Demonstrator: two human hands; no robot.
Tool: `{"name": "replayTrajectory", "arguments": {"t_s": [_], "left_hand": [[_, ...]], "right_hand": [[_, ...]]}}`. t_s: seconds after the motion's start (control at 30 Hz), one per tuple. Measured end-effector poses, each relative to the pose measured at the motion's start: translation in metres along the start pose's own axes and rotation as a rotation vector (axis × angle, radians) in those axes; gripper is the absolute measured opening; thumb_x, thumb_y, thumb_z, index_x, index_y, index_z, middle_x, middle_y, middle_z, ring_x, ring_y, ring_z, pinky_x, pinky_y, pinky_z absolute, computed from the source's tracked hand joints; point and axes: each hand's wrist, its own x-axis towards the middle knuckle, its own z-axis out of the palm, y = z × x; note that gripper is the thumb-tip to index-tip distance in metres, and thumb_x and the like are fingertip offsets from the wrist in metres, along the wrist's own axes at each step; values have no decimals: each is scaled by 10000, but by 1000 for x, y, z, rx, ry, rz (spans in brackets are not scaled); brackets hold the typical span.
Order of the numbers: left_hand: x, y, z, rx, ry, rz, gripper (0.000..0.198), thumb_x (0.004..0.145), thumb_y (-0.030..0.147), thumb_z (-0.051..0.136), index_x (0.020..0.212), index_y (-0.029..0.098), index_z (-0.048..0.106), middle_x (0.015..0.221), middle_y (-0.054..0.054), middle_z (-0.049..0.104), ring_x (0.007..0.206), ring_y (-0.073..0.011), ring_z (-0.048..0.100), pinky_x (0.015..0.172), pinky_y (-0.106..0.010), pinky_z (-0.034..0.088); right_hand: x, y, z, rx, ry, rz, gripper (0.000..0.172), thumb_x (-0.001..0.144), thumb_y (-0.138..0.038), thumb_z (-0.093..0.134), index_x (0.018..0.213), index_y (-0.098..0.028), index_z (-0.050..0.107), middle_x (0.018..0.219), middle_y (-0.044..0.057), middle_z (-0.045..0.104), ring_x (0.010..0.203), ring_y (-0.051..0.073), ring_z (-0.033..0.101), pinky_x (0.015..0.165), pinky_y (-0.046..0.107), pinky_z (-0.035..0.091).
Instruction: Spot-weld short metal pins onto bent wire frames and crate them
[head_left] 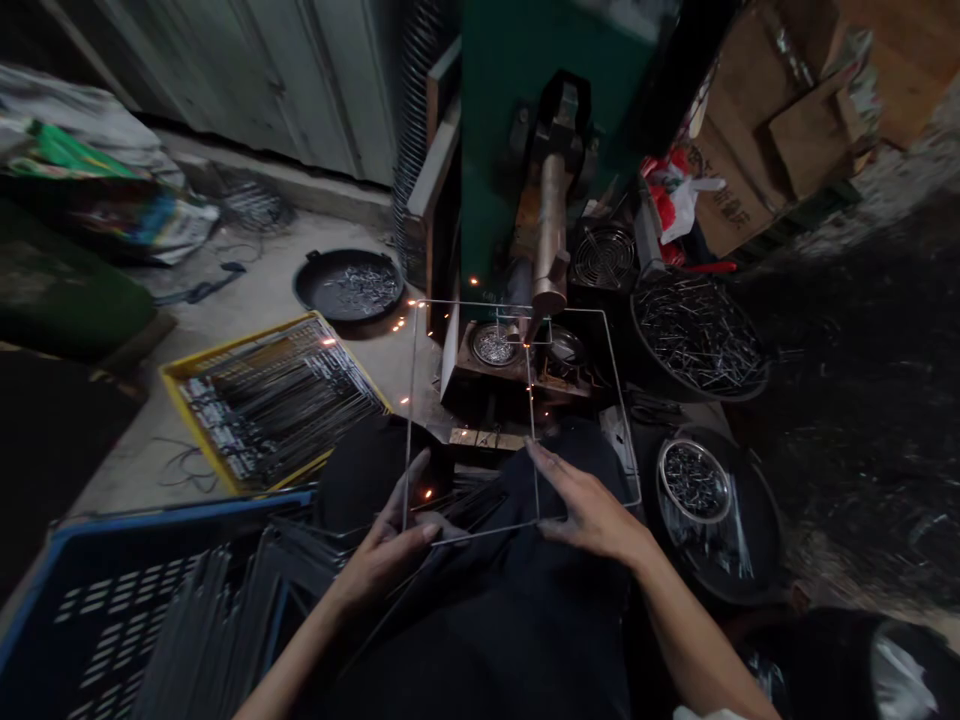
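Head view: both outstretched hands [384, 550] [589, 512] hold a wire frame [531, 405].

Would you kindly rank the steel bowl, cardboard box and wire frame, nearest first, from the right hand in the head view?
1. Wire frame: touching the right hand.
2. Steel bowl: to that hand's right.
3. Cardboard box: beyond, upper right.

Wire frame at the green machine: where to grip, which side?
Probably the near wire of the wire frame, approached from the wearer's side, at two spread points. It's thin, wide and open, so two holds should limit twisting; its far end sits near the metal cylinder of the green machine, where a spark glows.
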Motion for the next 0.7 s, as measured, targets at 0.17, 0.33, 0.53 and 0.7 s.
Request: {"name": "replayTrajectory", "arguments": {"t_s": [0.17,0.33,0.53,0.7], "left_hand": [[22,19,4,36,10,56,1058,796,247,784,1603,310,104,798,-48,747,719,-254,724,689,-329,587],[97,62,3,49,-95,300,1074,717,133,806,1594,252,197,721,9,724,672,-199,719,693,-291,611],[164,102,-9,95,-297,379,990,837,168,702,1604,248,80,797,-16,763,773,-224,755,782,-372,617],[181,114,-15,83,-307,380,1009,850,154,686,1604,252,22,819,-28,777,825,-242,758,848,-433,602]], "right_hand": [[16,11,-7,-40,82,-37,1019,794,-134,713,1608,-337,134,1624,42,327,1462,233,381,1177,397,378],[75,23,-44,-246,282,103,849,834,-331,764,1561,-303,326,1202,52,719,1123,265,674,973,396,529],[121,39,-95,-386,422,85,753,787,-396,812,1454,-264,490,1203,88,711,1092,283,672,924,361,515],[133,49,-110,-381,437,93,699,813,-381,781,1436,-236,499,1103,86,730,983,258,694,847,333,516]]}}
